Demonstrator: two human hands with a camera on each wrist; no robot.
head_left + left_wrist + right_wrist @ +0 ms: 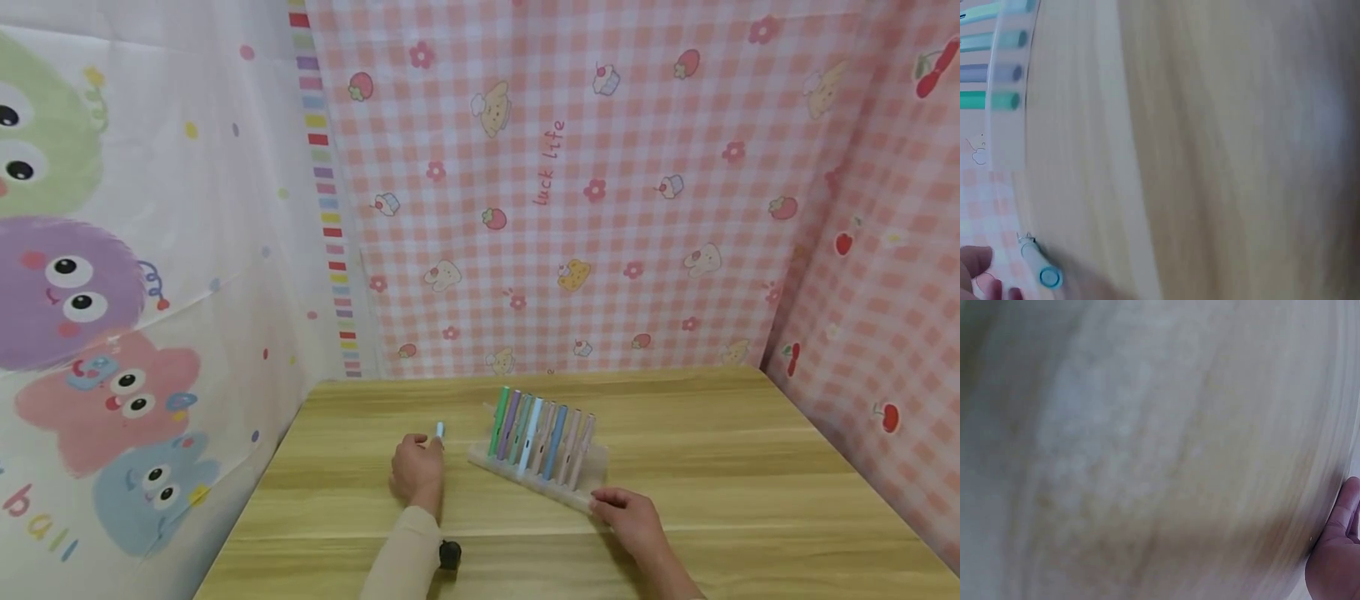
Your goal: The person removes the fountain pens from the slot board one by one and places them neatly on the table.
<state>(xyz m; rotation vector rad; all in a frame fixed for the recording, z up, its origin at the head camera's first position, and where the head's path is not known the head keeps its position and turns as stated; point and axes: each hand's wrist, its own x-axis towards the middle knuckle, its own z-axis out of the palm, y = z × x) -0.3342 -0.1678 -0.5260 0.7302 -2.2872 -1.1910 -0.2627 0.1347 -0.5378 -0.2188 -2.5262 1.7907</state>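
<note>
A light blue pen-like piece [440, 430] is on the table just beyond my left hand [417, 468]. In the left wrist view this light blue piece [1041, 265] shows a round end, and the thumb and fingertips [975, 259] are spread a little to its left. A clear, frosted pen stand [532, 481] stands to the right, with several slim pens [557, 442] leaning in a row: green, purple, teal, light blue, blue and pinkish. At the stand's near right corner, my right hand [630, 521] pinches its edge. The right wrist view shows only part of that hand [1338, 550].
The wood-grain table [735, 467] runs back to a pink checked curtain [585, 233]. A white curtain with cartoon figures [240, 233] hangs along the left side, and another patterned one [892, 275] on the right. A small black device [450, 554] is beside the left sleeve.
</note>
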